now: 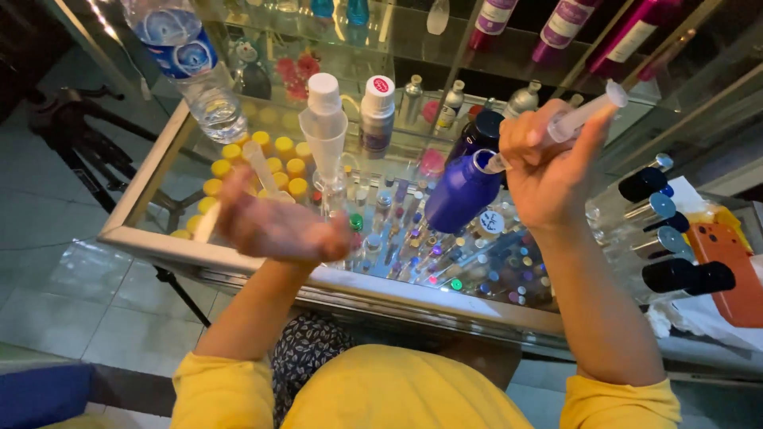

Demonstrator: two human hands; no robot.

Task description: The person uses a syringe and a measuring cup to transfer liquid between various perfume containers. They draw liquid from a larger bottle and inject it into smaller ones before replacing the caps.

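My right hand is raised over the glass counter and grips a clear syringe, plunger end up. The syringe tip sits in the mouth of a tilted blue bottle, just left of that hand; what holds the bottle up is not visible. My left hand is blurred, palm up, near the counter's front edge, with a pale clear tube running through its fingers. Just beyond it a white funnel stands in a small glass bottle.
A plastic water bottle stands at the back left, with several yellow caps under the glass. White-capped bottles stand behind the funnel. Spray bottles with black and silver caps and an orange object lie at right. Small vials fill the case below.
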